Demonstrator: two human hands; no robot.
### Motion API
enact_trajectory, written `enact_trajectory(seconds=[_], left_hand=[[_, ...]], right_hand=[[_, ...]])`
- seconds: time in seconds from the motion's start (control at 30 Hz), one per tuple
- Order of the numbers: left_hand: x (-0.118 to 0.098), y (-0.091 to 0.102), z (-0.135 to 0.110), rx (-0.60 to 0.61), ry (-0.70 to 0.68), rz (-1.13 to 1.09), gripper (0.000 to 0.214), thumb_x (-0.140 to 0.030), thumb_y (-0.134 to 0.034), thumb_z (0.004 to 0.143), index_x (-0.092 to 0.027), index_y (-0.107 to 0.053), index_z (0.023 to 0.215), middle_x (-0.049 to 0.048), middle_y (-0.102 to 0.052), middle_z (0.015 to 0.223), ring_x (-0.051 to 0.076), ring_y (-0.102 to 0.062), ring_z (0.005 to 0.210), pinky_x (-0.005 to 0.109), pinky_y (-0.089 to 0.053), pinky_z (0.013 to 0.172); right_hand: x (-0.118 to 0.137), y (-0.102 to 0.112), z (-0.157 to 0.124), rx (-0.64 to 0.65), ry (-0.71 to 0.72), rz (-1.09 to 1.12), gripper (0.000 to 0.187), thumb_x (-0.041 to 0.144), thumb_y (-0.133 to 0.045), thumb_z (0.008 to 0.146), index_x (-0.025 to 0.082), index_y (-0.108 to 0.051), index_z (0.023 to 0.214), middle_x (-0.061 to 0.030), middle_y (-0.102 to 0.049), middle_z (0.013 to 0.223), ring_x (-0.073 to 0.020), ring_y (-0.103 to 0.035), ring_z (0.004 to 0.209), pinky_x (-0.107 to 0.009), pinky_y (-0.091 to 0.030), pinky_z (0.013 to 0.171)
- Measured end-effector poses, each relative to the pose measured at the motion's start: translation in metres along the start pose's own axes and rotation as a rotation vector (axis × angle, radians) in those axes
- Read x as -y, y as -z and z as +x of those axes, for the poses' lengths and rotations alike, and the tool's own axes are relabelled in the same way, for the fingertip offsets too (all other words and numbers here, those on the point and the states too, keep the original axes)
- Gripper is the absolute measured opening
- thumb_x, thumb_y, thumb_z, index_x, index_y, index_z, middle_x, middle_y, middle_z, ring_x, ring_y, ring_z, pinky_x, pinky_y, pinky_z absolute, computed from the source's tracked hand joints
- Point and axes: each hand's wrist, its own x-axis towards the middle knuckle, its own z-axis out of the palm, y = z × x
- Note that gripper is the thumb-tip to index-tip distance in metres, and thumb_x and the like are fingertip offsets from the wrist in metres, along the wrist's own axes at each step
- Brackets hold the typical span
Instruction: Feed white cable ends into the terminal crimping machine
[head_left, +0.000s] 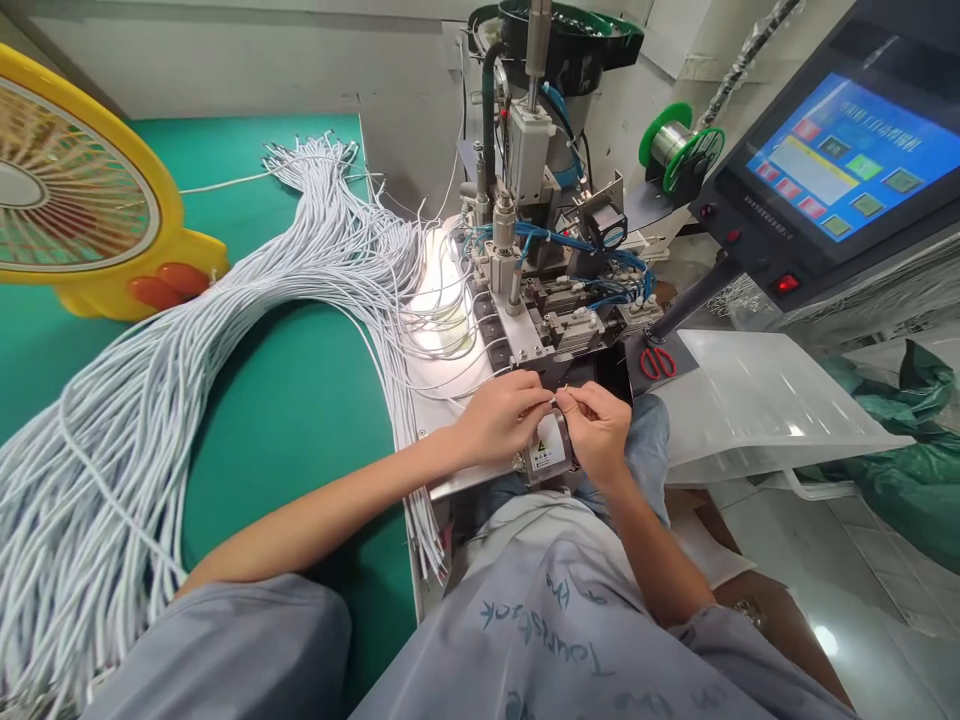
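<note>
My left hand is closed in a pinch on a white cable at the front of a metal bench machine. My right hand meets it there, thumb and fingers pinched on the tip of the same cable. The fingertips of both hands almost touch, and the cable's fine end is too small to make out. Just below them sits a clear guard with a warning label. To the left, a large bundle of white cables drapes over the green table mat, some strands reaching the machine.
A yellow fan stands at the left. Red-handled scissors lie right of the machine. Behind are a wire spool and a black feeder bowl. A touchscreen panel overhangs the right, above a white sheet-like tray.
</note>
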Motion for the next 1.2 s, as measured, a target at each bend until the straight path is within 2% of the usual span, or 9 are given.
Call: enact_trajectory(seconds=[0.1, 0.17, 0.3, 0.4, 0.47, 0.53, 0.63, 0.73, 1.2], left_hand=[[0.005, 0.006, 0.000, 0.075, -0.087, 0.246, 0.025, -0.008, -0.039, 0.083, -0.013, -0.064, 0.084, 0.0059, -0.056, 0.076, 0.016, -0.047, 0.068, 0.027, -0.034, 0.055], [0.007, 0.007, 0.001, 0.114, -0.098, 0.297, 0.026, -0.005, -0.040, 0.079, -0.014, -0.064, 0.084, 0.0058, -0.056, 0.077, 0.016, -0.046, 0.069, 0.027, -0.033, 0.055], [0.008, 0.001, 0.000, 0.070, 0.010, 0.147, 0.025, -0.010, -0.041, 0.085, -0.015, -0.064, 0.078, 0.0032, -0.054, 0.070, 0.014, -0.047, 0.066, 0.025, -0.033, 0.055], [0.007, -0.004, 0.000, 0.049, 0.090, -0.060, 0.024, -0.015, -0.042, 0.090, -0.014, -0.065, 0.085, 0.0019, -0.054, 0.069, 0.011, -0.051, 0.066, 0.022, -0.038, 0.058], [0.008, -0.006, -0.001, 0.122, 0.109, -0.098, 0.024, -0.018, -0.041, 0.092, -0.013, -0.065, 0.089, 0.0021, -0.054, 0.072, 0.011, -0.053, 0.068, 0.021, -0.040, 0.060], [0.010, -0.006, -0.001, 0.229, 0.121, 0.003, 0.025, -0.019, -0.041, 0.092, -0.013, -0.064, 0.088, 0.0033, -0.053, 0.076, 0.011, -0.052, 0.065, 0.022, -0.040, 0.058], [0.014, -0.005, 0.000, 0.374, 0.146, 0.246, 0.022, -0.009, -0.040, 0.087, -0.010, -0.062, 0.085, 0.0067, -0.053, 0.085, 0.012, -0.052, 0.060, 0.025, -0.040, 0.055], [0.017, -0.006, 0.000, 0.472, 0.140, 0.362, 0.026, 0.001, -0.038, 0.080, -0.009, -0.060, 0.088, 0.0091, -0.054, 0.089, 0.013, -0.055, 0.061, 0.026, -0.042, 0.055], [0.034, -0.019, -0.003, 0.474, 0.100, 0.346, 0.022, -0.004, -0.040, 0.083, -0.009, -0.062, 0.087, 0.0096, -0.057, 0.085, 0.014, -0.059, 0.066, 0.025, -0.047, 0.062]], right_hand=[[0.000, 0.011, 0.009, 0.203, 0.000, -0.038, 0.024, 0.023, -0.059, 0.080, 0.016, -0.061, 0.058, 0.0046, -0.037, 0.051, -0.0078, -0.032, 0.048, -0.025, -0.026, 0.048], [-0.001, 0.013, 0.013, 0.264, -0.046, 0.010, 0.025, 0.023, -0.058, 0.079, 0.016, -0.058, 0.055, 0.0046, -0.035, 0.051, -0.0079, -0.032, 0.048, -0.025, -0.026, 0.048], [-0.004, 0.001, 0.008, 0.129, -0.069, 0.090, 0.024, 0.026, -0.058, 0.080, 0.016, -0.060, 0.058, 0.0044, -0.032, 0.052, -0.0090, -0.032, 0.050, -0.026, -0.025, 0.048], [-0.008, -0.006, 0.003, 0.038, -0.096, 0.118, 0.025, 0.029, -0.057, 0.081, 0.017, -0.061, 0.060, 0.0039, -0.033, 0.054, -0.0093, -0.032, 0.051, -0.026, -0.027, 0.049], [-0.014, -0.006, 0.003, 0.067, -0.138, 0.125, 0.025, 0.031, -0.057, 0.081, 0.017, -0.062, 0.061, 0.0034, -0.037, 0.055, -0.0094, -0.034, 0.051, -0.025, -0.028, 0.050], [-0.025, -0.005, 0.005, 0.140, -0.190, 0.134, 0.023, 0.032, -0.056, 0.081, 0.016, -0.064, 0.066, 0.0017, -0.046, 0.060, -0.0104, -0.041, 0.055, -0.025, -0.033, 0.053], [-0.044, -0.003, 0.010, 0.218, -0.302, 0.171, 0.021, 0.033, -0.054, 0.079, 0.016, -0.066, 0.075, -0.0025, -0.060, 0.071, -0.0139, -0.053, 0.067, -0.027, -0.042, 0.063], [-0.059, -0.006, 0.014, 0.283, -0.416, 0.223, 0.021, 0.036, -0.057, 0.073, 0.016, -0.065, 0.075, -0.0017, -0.061, 0.068, -0.0142, -0.054, 0.064, -0.028, -0.044, 0.063], [-0.063, -0.017, 0.024, 0.318, -0.614, 0.308, 0.030, 0.045, -0.066, 0.061, 0.017, -0.056, 0.067, 0.0017, -0.054, 0.060, -0.0110, -0.050, 0.054, -0.022, -0.036, 0.048]])
